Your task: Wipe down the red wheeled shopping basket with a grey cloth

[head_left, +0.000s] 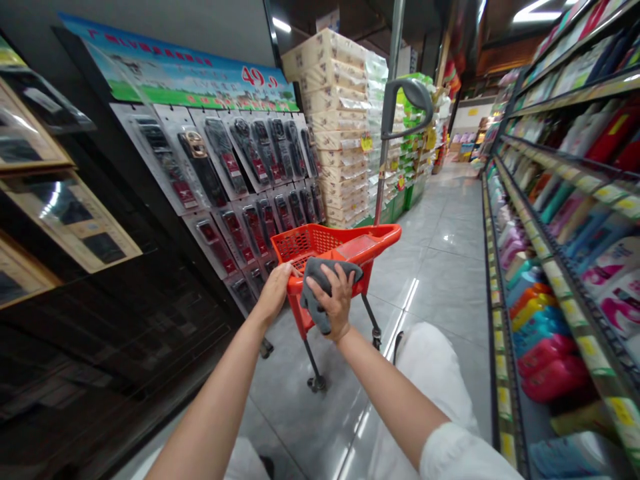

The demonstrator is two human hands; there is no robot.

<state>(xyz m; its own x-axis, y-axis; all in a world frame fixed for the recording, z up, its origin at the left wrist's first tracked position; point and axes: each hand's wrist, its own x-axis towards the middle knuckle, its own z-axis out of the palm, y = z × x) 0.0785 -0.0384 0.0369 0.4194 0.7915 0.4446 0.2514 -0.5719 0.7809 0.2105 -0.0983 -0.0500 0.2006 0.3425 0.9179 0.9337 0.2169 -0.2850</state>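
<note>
A red plastic shopping cart (367,247) with a perforated basket and dark wheeled legs stands on the floor in front of me. Its tall metal pole carries a grey handle (388,110). My left hand (274,288) grips the cart's near left rim, fingers curled over the edge. My right hand (336,299) presses a dark grey cloth (313,287) against the near side of the cart, with its fingers bent over the fabric. The cloth hides part of the rim and side beneath it.
Packaged belts (220,153) hang on a display at the left, beside framed boxes (75,213). Stacked cartons (343,120) stand behind the cart. Shelves (555,267) of bottles line the right side. Grey tiled floor (445,233) runs between them.
</note>
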